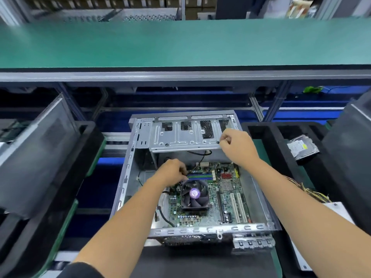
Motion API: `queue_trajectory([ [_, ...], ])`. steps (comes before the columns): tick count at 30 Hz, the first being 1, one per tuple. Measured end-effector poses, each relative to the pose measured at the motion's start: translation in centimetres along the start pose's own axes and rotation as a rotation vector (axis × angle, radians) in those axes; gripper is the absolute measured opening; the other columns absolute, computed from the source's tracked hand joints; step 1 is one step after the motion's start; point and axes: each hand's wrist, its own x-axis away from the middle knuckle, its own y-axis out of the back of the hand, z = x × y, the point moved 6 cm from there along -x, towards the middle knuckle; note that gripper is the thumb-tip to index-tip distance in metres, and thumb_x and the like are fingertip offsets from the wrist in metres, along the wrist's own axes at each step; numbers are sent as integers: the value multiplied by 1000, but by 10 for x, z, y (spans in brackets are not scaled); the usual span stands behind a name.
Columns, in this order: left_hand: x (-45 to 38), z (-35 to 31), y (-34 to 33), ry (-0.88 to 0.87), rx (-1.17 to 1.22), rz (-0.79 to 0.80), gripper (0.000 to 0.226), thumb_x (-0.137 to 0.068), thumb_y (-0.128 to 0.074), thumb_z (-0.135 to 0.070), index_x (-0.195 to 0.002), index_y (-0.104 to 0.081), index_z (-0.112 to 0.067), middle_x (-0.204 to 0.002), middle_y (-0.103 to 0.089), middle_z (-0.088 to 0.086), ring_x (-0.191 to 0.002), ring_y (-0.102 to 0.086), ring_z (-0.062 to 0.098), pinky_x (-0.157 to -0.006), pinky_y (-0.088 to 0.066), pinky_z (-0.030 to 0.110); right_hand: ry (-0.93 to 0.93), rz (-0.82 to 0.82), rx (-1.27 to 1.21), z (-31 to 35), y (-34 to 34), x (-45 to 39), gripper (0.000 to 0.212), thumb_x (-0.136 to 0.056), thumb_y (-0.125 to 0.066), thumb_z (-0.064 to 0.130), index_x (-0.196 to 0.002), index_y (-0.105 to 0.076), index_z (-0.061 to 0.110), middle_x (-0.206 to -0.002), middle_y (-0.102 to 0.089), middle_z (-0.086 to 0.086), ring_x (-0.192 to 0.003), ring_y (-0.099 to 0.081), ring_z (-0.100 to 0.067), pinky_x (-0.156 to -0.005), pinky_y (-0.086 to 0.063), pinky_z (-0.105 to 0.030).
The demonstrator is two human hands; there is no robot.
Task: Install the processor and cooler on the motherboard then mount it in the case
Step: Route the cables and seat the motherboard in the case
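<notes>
Both my hands are inside the open case.

My left hand pinches a thin wire just above the fan on the board; my right hand, fingers curled together, rests at the metal drive bracket.

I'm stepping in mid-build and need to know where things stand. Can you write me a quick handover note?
Left hand: closed, fingers at the far edge of the cooler, apparently pinching a thin wire; unclear exactly what.
Right hand: fingers pinched at the right end of the drive bracket; any held item is too small to see.
Motherboard lies inside the open case, cooler on top; the processor is hidden beneath it.
Left: whether the board is screwed down and the fan cable connected cannot be seen, so check both.
</notes>
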Motion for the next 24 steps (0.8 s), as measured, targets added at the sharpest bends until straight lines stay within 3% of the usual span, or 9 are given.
queue_trajectory([
  [5, -3, 2, 0, 2, 22, -31, 7, -83, -72, -16, -82, -66, -13, -83, -64, 1, -79, -60, 20, -75, -50, 31, -43, -66, -84, -8, 2, -2, 17, -83, -51, 8, -75, -63, 15, -52, -52, 2, -52, -43, -14, -56, -44, -29],
  [8, 0, 18, 24, 132, 26, -220, 19, -93, -58, -19, -77, -54, -10, -79, -56, 5, -77, -56, 25, -67, -42, 31, -45, -62, -54, -8, 0, -2, 17, -82, -50, 9, -75, -64, 16, -53, -52, 6, -54, -45, -12, -55, -41, -28],
  [10, 3, 24, 33, 176, -32, -297, 12, -94, -52, -11, -85, -54, -3, -83, -52, 10, -79, -52, 29, -67, -39, 33, -55, -76, -55, -10, 0, -3, 18, -82, -50, 8, -75, -65, 16, -49, -49, 7, -52, -44, -11, -60, -43, -28],
  [16, 2, 23, 34, 187, -27, -305, 13, -93, -46, -5, -80, -45, -4, -80, -48, 12, -74, -46, 28, -65, -36, 32, -58, -97, -56, -10, 0, -3, 17, -83, -51, 10, -76, -65, 17, -54, -55, 7, -53, -47, -10, -57, -43, -26],
  [18, -1, 28, 33, 212, 145, -279, 10, -94, -47, -8, -87, -51, -2, -84, -49, 10, -76, -48, 25, -64, -38, 28, -60, -95, -57, -10, 0, -4, 17, -84, -52, 10, -77, -65, 17, -57, -57, 7, -53, -47, -12, -55, -43, -27],
  [21, -3, 34, 29, 267, 340, -263, 11, -96, -46, -10, -102, -53, -4, -83, -50, 6, -60, -43, 11, -43, -33, 15, -56, -99, -49, -10, -1, -5, 16, -84, -52, 10, -78, -66, 15, -59, -57, 8, -53, -48, -12, -53, -42, -26],
  [24, -7, 37, 21, 298, 454, -243, 27, -99, -43, -12, -125, -47, -5, -100, -51, 7, -64, -44, 7, -44, -35, 13, -54, -112, -57, -11, 0, -5, 16, -84, -52, 10, -78, -66, 14, -56, -54, 9, -51, -46, -10, -51, -39, -23],
])
